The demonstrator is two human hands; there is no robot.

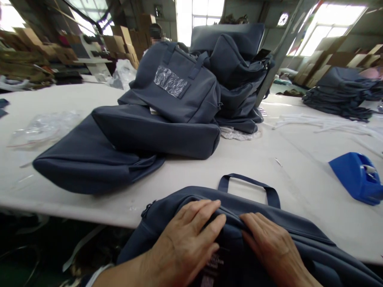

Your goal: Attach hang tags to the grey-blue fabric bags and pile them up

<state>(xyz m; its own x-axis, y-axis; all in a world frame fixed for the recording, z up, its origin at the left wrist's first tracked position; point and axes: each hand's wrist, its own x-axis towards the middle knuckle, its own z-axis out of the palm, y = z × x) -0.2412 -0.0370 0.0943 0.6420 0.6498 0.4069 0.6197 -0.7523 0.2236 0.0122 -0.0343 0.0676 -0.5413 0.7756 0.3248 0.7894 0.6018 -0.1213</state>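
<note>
**Navy fabric under both palms at the table's near edge**

Navy-blue cloth fills the bottom of the view: a soft bag (299, 243) lies flat, half on the white table (269, 159) and half hanging over its near edge toward the person. Its long axis runs from lower left up to the right, slanting down again toward the right corner, and its carry handle (248, 185) arches away from the person, pointing toward the middle of the table.

Left hand (187, 243) is spread, palm down, fingers pressing the top seam of the bag. Right hand (269, 243) lies beside it, fingers curled onto the same ridge of cloth and apparently pinching a fold, though the grip is hard to read from this angle. The fingertips of the two hands are close together, nearly meeting.

Beyond them, more of the same: two flat bags (119, 147) lie overlapped on the table, and behind those a heap of filled-out bags (209, 75), the front one bearing a crinkled clear plastic patch (170, 81). A further stack of folded bags (341, 93) sits at far right. What any bag holds cannot be seen; all are closed.

A blue tape dispenser (357, 175) rests at right, well apart from the hands. A clear plastic sleeve (44, 127) lies at left.
</note>
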